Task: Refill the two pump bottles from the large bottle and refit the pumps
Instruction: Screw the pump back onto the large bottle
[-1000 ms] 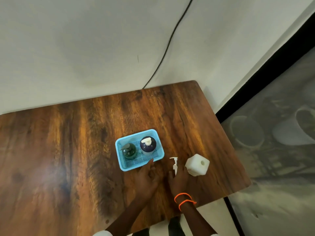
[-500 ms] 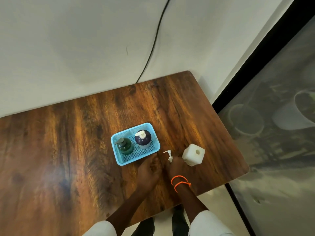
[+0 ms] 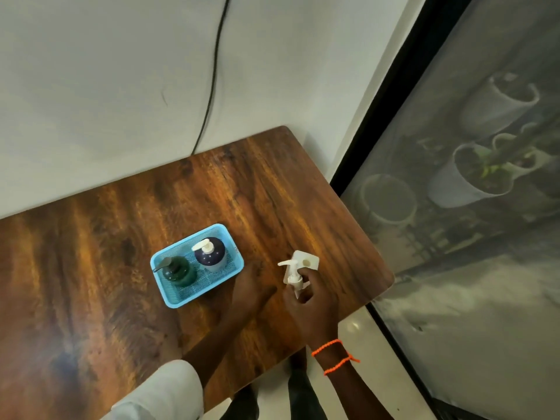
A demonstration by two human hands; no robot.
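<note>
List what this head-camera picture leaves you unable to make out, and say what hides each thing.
- White bottle: its lower body, behind the white pump and right hand.
- Pump's tube: inside the right hand.
- Fill level of the green bottle and dark blue bottle: seen from above, opaque.
- Left hand fingertips: blurred.

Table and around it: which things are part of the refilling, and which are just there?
Job: green bottle and dark bottle in the blue basket; white bottle, open; loose pump in the right hand.

Just there: black cable; plant pots behind the glass.
</note>
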